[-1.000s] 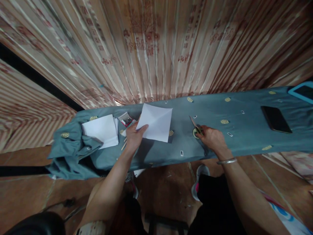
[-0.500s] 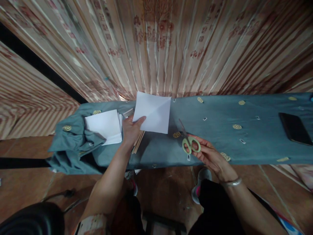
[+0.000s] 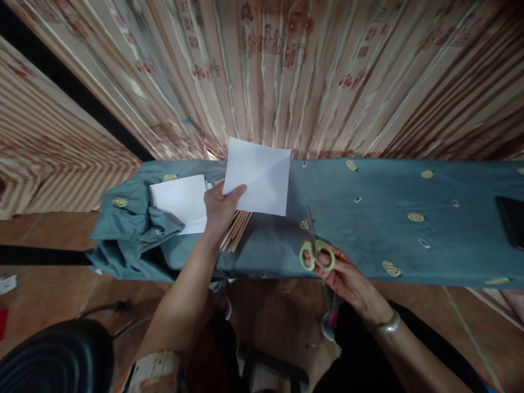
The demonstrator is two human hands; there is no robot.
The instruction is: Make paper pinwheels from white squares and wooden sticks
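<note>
My left hand (image 3: 223, 206) pinches a square sheet of white paper (image 3: 258, 176) by its lower left corner, thumb on top. A diagonal crease runs across the sheet, which is held up over the cloth. In my right hand (image 3: 344, 275) is a pair of scissors (image 3: 315, 248) with pale green handles; fingers pass through the loops and the blades point up and away, looking closed. Under the paper and beside my left wrist lie several thin wooden sticks (image 3: 237, 232), partly hidden. A stack of white paper (image 3: 180, 199) rests left of my left hand.
A green patterned cloth (image 3: 368, 218) covers the long narrow table and is bunched at its left end. A dark phone-like object (image 3: 511, 218) lies at the far right. Pleated curtains (image 3: 278, 82) hang behind. A black round seat (image 3: 57, 355) stands at lower left.
The paper has risen slightly in my left hand, showing more of the sticks. My right hand with the scissors has come slightly lower. The whole view has shifted a little.
</note>
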